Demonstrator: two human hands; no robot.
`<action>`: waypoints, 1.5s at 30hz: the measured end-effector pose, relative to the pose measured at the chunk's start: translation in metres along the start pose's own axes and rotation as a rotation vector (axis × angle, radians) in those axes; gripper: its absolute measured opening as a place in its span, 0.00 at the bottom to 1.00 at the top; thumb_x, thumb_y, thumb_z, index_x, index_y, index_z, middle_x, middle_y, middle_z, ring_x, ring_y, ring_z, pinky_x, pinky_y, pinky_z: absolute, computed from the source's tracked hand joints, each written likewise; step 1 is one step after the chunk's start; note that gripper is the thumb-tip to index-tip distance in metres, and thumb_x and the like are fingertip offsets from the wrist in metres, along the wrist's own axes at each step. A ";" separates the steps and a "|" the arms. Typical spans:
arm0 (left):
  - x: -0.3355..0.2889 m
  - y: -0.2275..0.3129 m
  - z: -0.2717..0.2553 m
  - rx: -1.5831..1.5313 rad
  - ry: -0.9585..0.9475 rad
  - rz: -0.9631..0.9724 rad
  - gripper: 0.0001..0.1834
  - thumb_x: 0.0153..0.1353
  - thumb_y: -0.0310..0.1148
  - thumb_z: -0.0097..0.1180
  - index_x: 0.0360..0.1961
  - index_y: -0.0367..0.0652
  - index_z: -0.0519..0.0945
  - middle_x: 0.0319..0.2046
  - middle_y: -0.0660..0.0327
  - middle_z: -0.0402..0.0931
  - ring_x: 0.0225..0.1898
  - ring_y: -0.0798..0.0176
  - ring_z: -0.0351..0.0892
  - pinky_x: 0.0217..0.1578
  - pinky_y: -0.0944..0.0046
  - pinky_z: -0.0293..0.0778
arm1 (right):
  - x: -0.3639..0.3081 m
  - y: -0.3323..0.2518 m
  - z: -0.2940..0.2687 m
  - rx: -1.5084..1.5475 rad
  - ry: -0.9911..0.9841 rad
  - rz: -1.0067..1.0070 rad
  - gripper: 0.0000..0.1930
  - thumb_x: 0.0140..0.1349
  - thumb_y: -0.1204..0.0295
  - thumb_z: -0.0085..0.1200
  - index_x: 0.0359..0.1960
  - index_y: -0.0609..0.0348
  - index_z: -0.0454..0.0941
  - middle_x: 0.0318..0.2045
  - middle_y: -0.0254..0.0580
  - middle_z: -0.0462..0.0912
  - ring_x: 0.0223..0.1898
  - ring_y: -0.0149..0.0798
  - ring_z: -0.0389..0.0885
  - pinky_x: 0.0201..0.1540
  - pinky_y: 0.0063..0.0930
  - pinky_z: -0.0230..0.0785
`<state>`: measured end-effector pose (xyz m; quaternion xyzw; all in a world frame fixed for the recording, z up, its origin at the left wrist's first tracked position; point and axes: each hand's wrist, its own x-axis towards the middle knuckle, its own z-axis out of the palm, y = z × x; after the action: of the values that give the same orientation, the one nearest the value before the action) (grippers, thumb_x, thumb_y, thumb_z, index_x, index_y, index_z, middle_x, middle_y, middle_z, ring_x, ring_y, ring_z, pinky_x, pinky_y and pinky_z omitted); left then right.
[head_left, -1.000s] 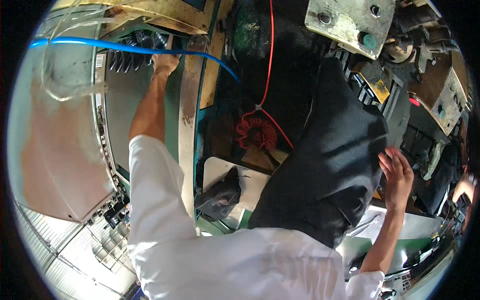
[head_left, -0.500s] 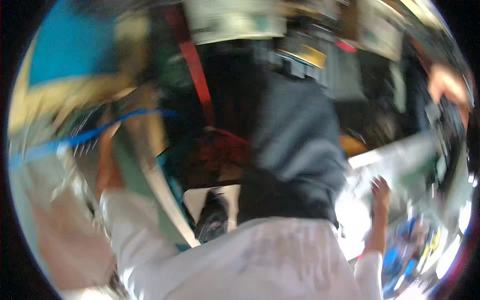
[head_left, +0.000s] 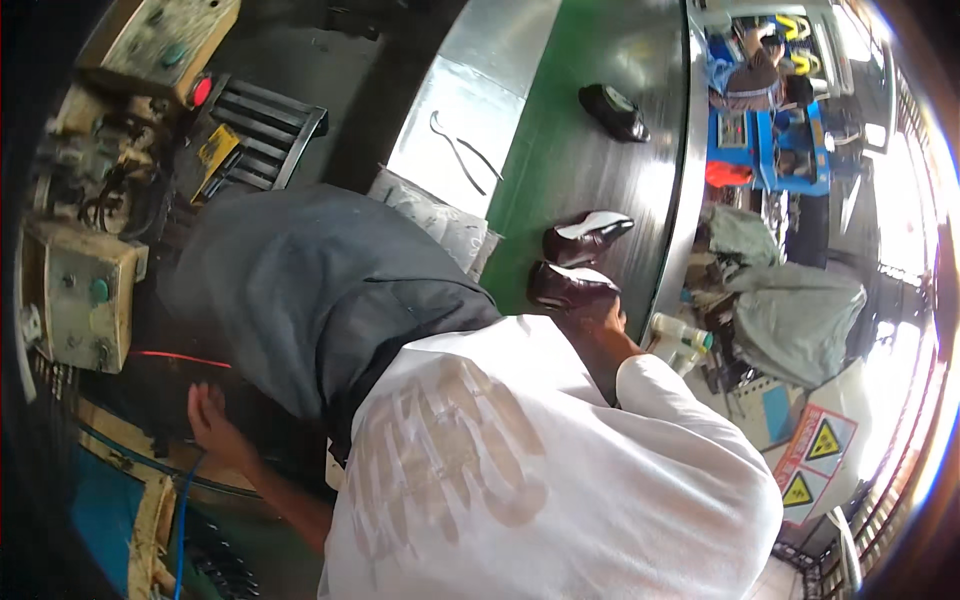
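My right hand (head_left: 600, 322) is at the near end of a dark brown shoe (head_left: 568, 287) on the conveyor belt (head_left: 645, 200), its fingers closed against it and partly hidden. Just beyond lies a similar shoe (head_left: 588, 238), its pale underside turned partly up. A third dark shoe (head_left: 614, 112) sits farther along the belt. My left hand (head_left: 208, 420) hangs at the left, away from the belt, fingers loosely apart and holding nothing.
Pincers (head_left: 458, 152) lie on a metal plate (head_left: 450, 115) beside the belt. At left stand worn control boxes (head_left: 75, 300) and a slatted metal rack (head_left: 265, 130). Cloth-covered equipment (head_left: 795, 315) is right of the belt. Another person (head_left: 752, 80) is at the far right by blue machinery.
My view has swung toward the conveyor belt, which now shows with its shoes. My right hand has moved from free air to a shoe. My left hand remains apart from it.
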<state>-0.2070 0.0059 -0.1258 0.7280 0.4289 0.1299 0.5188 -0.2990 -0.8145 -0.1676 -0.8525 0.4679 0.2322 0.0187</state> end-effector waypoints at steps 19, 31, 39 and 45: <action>-0.025 0.140 0.158 0.038 -0.627 0.316 0.16 0.80 0.25 0.49 0.61 0.29 0.81 0.56 0.48 0.84 0.56 0.55 0.87 0.59 0.59 0.82 | 0.035 -0.153 -0.039 0.451 0.042 -0.252 0.48 0.52 0.39 0.74 0.60 0.73 0.79 0.53 0.66 0.86 0.59 0.59 0.85 0.63 0.45 0.75; -0.074 0.201 0.334 -0.316 -0.968 0.180 0.24 0.81 0.38 0.51 0.70 0.35 0.75 0.60 0.48 0.81 0.58 0.57 0.84 0.60 0.58 0.79 | -0.029 -0.245 -0.116 1.193 -0.369 -0.488 0.44 0.53 0.76 0.69 0.74 0.61 0.63 0.52 0.50 0.80 0.48 0.46 0.85 0.57 0.39 0.78; -0.029 0.260 0.329 -0.916 -0.739 -0.213 0.29 0.85 0.52 0.37 0.69 0.43 0.78 0.62 0.59 0.81 0.63 0.63 0.78 0.66 0.61 0.72 | -0.216 -0.418 -0.175 1.057 -0.833 -0.909 0.58 0.60 0.49 0.75 0.78 0.78 0.54 0.70 0.64 0.71 0.69 0.52 0.74 0.72 0.43 0.66; 0.008 0.217 0.207 -0.383 -0.291 0.580 0.21 0.76 0.38 0.58 0.62 0.35 0.83 0.58 0.52 0.85 0.59 0.56 0.84 0.62 0.59 0.75 | -0.278 -0.464 -0.133 0.816 -0.728 -1.330 0.47 0.63 0.55 0.74 0.74 0.75 0.64 0.65 0.64 0.79 0.69 0.53 0.76 0.72 0.42 0.67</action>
<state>0.0350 -0.1419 -0.0283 0.7198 0.0947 0.2444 0.6428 -0.0009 -0.3673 -0.0200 -0.7484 -0.1171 0.2455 0.6049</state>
